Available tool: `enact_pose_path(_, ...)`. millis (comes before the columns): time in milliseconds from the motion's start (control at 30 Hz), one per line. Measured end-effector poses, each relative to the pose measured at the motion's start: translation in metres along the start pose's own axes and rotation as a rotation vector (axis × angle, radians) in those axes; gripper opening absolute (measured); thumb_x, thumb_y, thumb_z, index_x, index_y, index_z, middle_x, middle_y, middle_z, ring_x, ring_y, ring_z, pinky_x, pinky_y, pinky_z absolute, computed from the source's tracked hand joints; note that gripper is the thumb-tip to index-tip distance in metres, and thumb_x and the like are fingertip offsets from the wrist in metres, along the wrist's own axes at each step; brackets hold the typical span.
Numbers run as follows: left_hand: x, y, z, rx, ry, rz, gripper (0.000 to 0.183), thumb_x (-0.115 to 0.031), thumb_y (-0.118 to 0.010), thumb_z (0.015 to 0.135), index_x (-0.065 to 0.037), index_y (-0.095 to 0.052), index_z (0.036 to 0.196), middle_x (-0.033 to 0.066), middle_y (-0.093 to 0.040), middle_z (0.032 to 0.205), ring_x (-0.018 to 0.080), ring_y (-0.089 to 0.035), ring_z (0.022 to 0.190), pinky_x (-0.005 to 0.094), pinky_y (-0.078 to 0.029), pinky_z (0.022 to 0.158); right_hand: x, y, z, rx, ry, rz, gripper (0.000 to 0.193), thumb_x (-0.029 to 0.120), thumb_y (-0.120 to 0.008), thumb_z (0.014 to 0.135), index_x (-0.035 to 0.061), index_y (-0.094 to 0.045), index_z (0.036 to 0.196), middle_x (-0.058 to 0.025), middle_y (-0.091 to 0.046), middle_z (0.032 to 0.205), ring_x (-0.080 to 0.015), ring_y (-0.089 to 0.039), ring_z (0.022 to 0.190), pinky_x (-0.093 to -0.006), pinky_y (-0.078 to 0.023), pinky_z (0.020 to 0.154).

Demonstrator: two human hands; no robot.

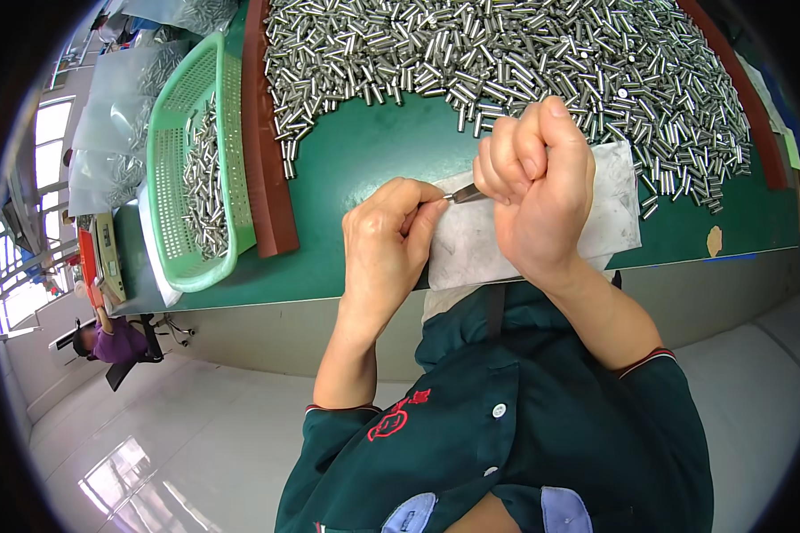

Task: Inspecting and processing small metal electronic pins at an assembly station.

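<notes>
My left hand [384, 233] pinches a small metal pin [450, 197] between thumb and fingertips. In my right hand [542, 195], the fingers are curled round a slim dark-grey metal tool [468, 193]; its tip meets or nearly meets the pin. Most of the tool is hidden in the fist, so its exact kind does not show. Below both hands lies a smudged white cloth [458, 249] at the table's near edge. Beyond them, a wide heap of short shiny metal pins [507, 53] spreads over the green tabletop [373, 142].
Red-brown bars [262, 160] flank the heap at left and right. A light-green perforated basket [160, 186] partly filled with pins stands at the left, beside clear plastic bags [107, 124] of metal parts. A person in purple [120, 342] sits farther left.
</notes>
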State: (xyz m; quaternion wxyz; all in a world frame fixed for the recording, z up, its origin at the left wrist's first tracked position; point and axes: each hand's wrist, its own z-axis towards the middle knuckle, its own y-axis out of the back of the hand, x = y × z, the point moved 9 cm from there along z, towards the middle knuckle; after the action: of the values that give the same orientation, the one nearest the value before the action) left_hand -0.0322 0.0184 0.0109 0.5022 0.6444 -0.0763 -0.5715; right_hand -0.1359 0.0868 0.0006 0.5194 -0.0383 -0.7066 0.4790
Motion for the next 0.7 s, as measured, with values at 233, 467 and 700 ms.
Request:
enact_pose_path(233, -0.0001, 0.0003, -0.0007, -0.023, -0.037, 0.005, 0.007, 0.0, -0.062, 0.066, -0.001, -0.056, 0.069, 0.0078, -0.049, 0.057, 0.0198, -0.046, 0.045, 0.0286, -0.036, 0.042, -0.0018, -0.0004, 0.0003, 0.0, -0.006, -0.02, 0.036, 0.025, -0.027, 0.089, 0.0116, -0.028, 0.055, 0.0012, -0.026, 0.044, -0.007, -0.016, 0.038, -0.0227, -0.017, 0.038)
enact_pose_path(467, 0.0009, 0.0003, -0.0015, -0.037, -0.05, 0.014, 0.006, -0.001, -0.062, 0.066, -0.002, -0.056, 0.068, 0.007, -0.047, 0.055, 0.0195, -0.045, 0.044, 0.0293, -0.035, 0.042, -0.0023, 0.0005, 0.0011, -0.003, 0.004, 0.01, 0.037, 0.026, -0.027, 0.089, 0.0122, -0.028, 0.054, 0.0015, -0.027, 0.044, -0.0069, -0.016, 0.038, -0.0226, -0.017, 0.038)
enact_pose_path(700, 0.0027, 0.0004, -0.0017, -0.044, -0.045, 0.001, 0.007, 0.0, -0.062, 0.066, -0.002, -0.056, 0.068, 0.0071, -0.047, 0.055, 0.0198, -0.045, 0.044, 0.0291, -0.035, 0.041, -0.003, 0.0003, 0.0019, -0.02, 0.008, -0.02, 0.038, 0.027, -0.027, 0.089, 0.0122, -0.028, 0.055, 0.0017, -0.027, 0.044, -0.0071, -0.016, 0.038, -0.0228, -0.017, 0.038)
